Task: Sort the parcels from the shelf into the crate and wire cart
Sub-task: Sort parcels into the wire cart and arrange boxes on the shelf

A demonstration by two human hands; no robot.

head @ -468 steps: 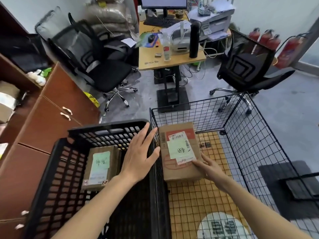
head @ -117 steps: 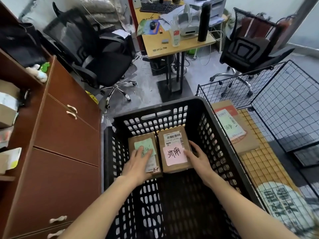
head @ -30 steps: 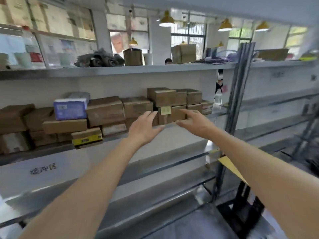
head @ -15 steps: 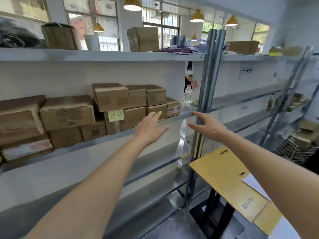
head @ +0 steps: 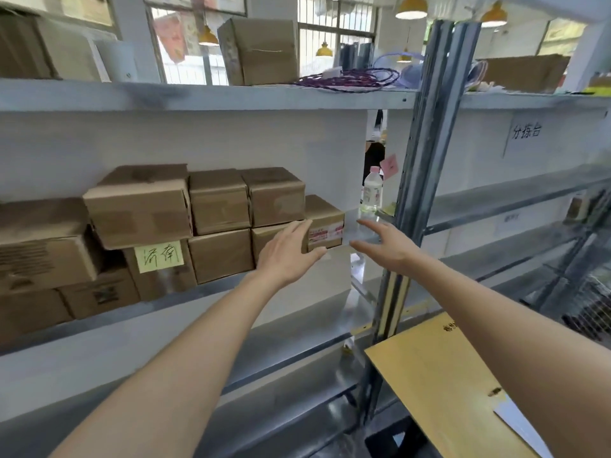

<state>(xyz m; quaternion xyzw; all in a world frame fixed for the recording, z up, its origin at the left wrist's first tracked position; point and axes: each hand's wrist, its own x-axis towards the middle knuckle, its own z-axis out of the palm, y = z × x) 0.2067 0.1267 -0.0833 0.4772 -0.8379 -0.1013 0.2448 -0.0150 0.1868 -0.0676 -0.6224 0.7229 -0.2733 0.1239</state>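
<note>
Brown cardboard parcels are stacked in two layers on the grey metal shelf (head: pixel 205 292). One lower parcel (head: pixel 158 269) carries a yellow handwritten note. At the stack's right end sits a small parcel with a red and white label (head: pixel 325 224). My left hand (head: pixel 287 251) is stretched out with straight fingers just in front of that parcel's left side. My right hand (head: pixel 383 244) reaches in from the right with fingers spread, a gap away from the parcel. Neither hand holds anything. The crate and wire cart are out of view.
A steel upright (head: pixel 416 193) stands just right of my right hand. A water bottle (head: pixel 372 193) stands behind the end parcel. A yellow board (head: pixel 439 385) juts out low on the right. The top shelf holds a box (head: pixel 261 51) and coiled cable (head: pixel 347 79).
The view has swung right along the shelf, and both hands have moved closer to the small labelled parcel at the right end of the stack.
</note>
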